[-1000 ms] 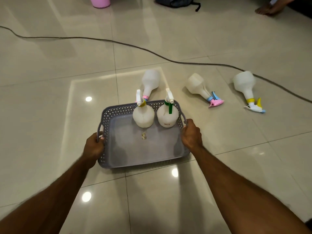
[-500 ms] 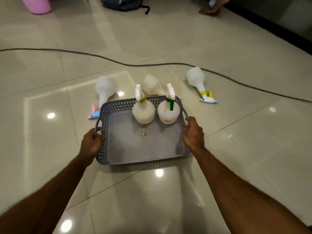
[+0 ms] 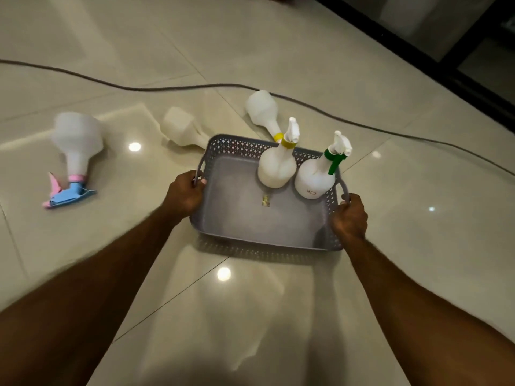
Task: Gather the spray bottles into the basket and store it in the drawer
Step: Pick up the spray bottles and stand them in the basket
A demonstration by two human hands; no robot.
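Observation:
A grey perforated basket (image 3: pixel 237 235) is held just above the tiled floor. My left hand (image 3: pixel 185 194) grips its left handle and my right hand (image 3: pixel 349 218) grips its right handle. Two white spray bottles stand upright in its far right corner: one with a yellow collar (image 3: pixel 277 165) and one with a green collar (image 3: pixel 316 176). Three more white bottles lie on the floor: one with a pink and blue trigger (image 3: pixel 75 146) at the left, one (image 3: pixel 181 128) partly behind the basket's far left corner, and one with a yellow collar (image 3: pixel 262 111) behind the basket.
A dark cable (image 3: pixel 376 126) runs across the glossy floor behind the bottles. A dark door or window frame (image 3: pixel 446 65) edges the floor at the upper right. A small scrap (image 3: pixel 266 201) lies on the basket's bottom.
The basket has swung to the right with both hands on its handles, and the view turned with it. The floor bottles now sit further left relative to the basket.

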